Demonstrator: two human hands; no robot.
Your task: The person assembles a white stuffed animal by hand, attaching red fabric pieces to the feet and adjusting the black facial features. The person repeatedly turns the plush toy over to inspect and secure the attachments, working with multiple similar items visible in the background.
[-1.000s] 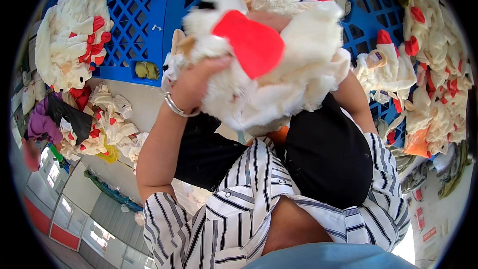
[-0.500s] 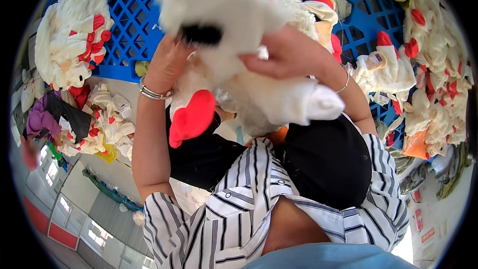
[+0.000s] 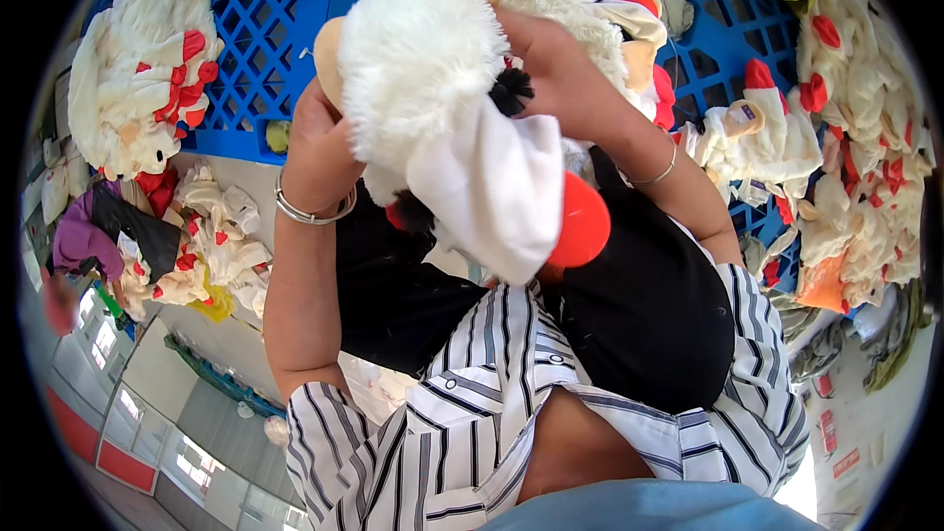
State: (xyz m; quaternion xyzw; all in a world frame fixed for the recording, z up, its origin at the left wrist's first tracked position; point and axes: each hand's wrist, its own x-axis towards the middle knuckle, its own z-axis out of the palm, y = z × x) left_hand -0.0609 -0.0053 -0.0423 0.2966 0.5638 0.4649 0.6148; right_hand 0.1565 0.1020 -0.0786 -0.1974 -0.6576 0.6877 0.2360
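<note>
Plush [image 3: 423, 59], white and shaggy, held up at upper centre of the frame, over the lap in black trousers [image 3: 649, 324]. Looks a limp piece from where I stand: red patch [image 3: 582, 221] at its lower right, black tuft [image 3: 511, 90] near mid-frame, tan ear [image 3: 328, 61] at its left edge.

Left hand [image 3: 326, 149]: grip closed, pinching the edge just below the tan ear. Right hand [image 3: 559, 77]: against the plush beside the black tuft; fingertips run behind, cannot tell how tight that grip is.

Blue pallet [image 3: 258, 49] behind; white-and-red heap [image 3: 143, 59] upper left, another pile [image 3: 870, 152] along the right.

Step in hand, my reading: shaping the piece between both hands. Next move seems to call for a steady left pinch while the right smooths the folds; soft cloth could crumple again.
</note>
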